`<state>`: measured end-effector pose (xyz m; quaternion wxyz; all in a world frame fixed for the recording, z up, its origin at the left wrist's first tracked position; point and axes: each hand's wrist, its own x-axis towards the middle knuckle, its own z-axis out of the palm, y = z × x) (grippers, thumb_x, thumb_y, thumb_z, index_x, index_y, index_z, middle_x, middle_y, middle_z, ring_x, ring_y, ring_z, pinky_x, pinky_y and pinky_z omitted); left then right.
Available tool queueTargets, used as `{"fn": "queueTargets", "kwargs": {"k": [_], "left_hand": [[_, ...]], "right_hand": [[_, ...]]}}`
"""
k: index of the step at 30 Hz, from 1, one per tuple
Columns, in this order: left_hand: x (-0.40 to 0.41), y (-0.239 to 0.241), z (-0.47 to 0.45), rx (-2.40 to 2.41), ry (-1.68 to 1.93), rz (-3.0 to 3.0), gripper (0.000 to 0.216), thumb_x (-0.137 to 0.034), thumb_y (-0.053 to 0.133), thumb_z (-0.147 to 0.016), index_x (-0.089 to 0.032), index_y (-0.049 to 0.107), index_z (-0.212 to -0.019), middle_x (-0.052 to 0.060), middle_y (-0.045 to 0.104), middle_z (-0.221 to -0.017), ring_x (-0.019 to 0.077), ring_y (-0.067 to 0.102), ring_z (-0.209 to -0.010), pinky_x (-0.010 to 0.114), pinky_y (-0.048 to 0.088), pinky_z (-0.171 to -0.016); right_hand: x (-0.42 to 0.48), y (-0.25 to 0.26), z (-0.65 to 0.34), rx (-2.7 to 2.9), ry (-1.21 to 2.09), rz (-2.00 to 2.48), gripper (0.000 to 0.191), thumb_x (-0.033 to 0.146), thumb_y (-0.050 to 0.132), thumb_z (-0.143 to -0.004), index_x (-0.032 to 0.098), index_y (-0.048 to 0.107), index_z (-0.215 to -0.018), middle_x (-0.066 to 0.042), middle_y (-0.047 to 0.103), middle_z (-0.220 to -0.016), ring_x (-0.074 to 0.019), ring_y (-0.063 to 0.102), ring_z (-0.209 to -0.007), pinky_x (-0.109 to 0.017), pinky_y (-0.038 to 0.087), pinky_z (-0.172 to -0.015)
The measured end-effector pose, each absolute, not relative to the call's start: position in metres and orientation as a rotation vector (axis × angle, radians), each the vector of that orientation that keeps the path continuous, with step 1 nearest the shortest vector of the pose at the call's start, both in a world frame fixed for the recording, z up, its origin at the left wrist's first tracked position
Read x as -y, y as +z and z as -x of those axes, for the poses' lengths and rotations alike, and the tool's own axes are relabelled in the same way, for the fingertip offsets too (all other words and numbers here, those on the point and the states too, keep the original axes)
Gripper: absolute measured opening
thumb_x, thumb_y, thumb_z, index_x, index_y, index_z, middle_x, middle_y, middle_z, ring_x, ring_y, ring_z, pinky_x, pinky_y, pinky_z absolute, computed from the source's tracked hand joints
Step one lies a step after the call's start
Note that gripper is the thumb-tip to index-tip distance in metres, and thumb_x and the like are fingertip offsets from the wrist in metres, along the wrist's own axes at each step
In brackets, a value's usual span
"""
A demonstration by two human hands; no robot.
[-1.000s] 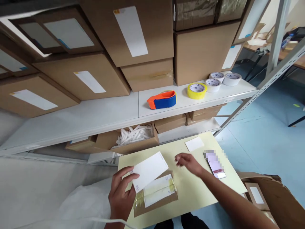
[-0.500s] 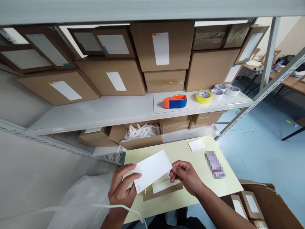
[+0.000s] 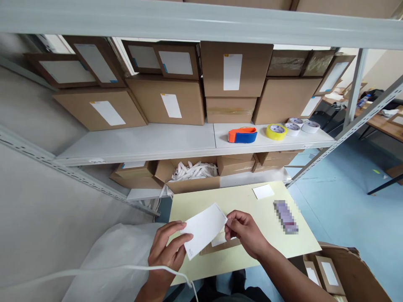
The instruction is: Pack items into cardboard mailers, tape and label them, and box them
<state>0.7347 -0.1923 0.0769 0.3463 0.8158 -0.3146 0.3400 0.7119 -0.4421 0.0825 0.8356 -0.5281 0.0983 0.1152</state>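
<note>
A white rectangular paper label (image 3: pixel 204 230) with small print near its corners is held tilted above the table. My left hand (image 3: pixel 168 253) pinches its left end between thumb and fingers. At its right corner, the fingertips of my right hand (image 3: pixel 245 233) are closed on the edge. Under the label, partly hidden, a flat cardboard box (image 3: pixel 226 246) with a white patch on top lies on the pale yellow table (image 3: pixel 239 260). Farther back on the table is a small white card (image 3: pixel 263 191). To the right lies a purple, pixelated item (image 3: pixel 286 217).
Shelves ahead hold cardboard boxes (image 3: pixel 234 75), an orange and blue tape dispenser (image 3: pixel 242 135) and tape rolls (image 3: pixel 276 132). Lower down, an open box (image 3: pixel 195 184) contains white pieces. A white cable (image 3: pixel 126 267) crosses at left; a large carton (image 3: pixel 355 268) stands at lower right.
The view has shifted, so the shelves appear farther right. The label has turned slightly and covers more of the box below. Both hands keep their hold on it.
</note>
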Motion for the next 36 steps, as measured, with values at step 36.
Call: {"fn": "queueTargets", "kwargs": {"k": [36], "left_hand": [[0.203, 0.064, -0.762, -0.505, 0.012, -1.244, 0.024, -0.040, 0.070, -0.074, -0.018, 0.065, -0.082, 0.002, 0.070, -0.074, 0.0143, 0.066, -0.067, 0.022, 0.051, -0.056]], "right_hand": [[0.428, 0.079, -0.732, 0.109, -0.062, 1.723, 0.017, 0.035, 0.055, -0.095, 0.023, 0.059, -0.083, 0.000, 0.063, -0.070, -0.0158, 0.060, -0.064, -0.030, 0.050, -0.064]]}}
